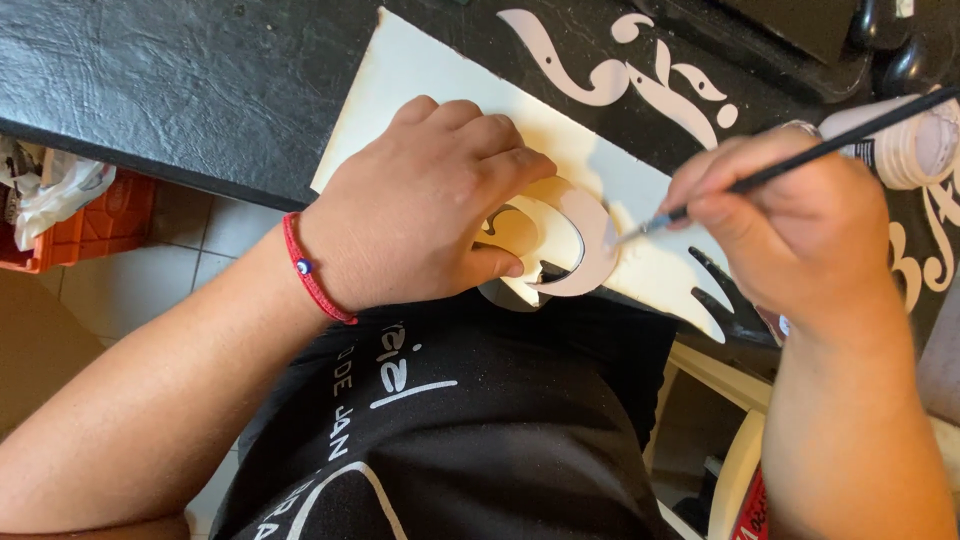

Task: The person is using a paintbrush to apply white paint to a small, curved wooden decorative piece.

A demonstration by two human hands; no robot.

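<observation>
My left hand (430, 205) presses down on a curved white cut-out shape (585, 250) that lies on a cream sheet of card (420, 75) at the table's near edge. A red cord bracelet (315, 270) with a blue bead circles that wrist. My right hand (790, 225) grips a thin black paintbrush (800, 160), and its tip touches the cut-out's right edge. Part of the cut-out is hidden under my left fingers.
The table top (180, 80) is black and textured. More white ornamental cut-outs (640, 70) lie further back and at the right. A white jar (915, 145) stands behind my right hand. An orange crate (90, 225) sits on the tiled floor at left.
</observation>
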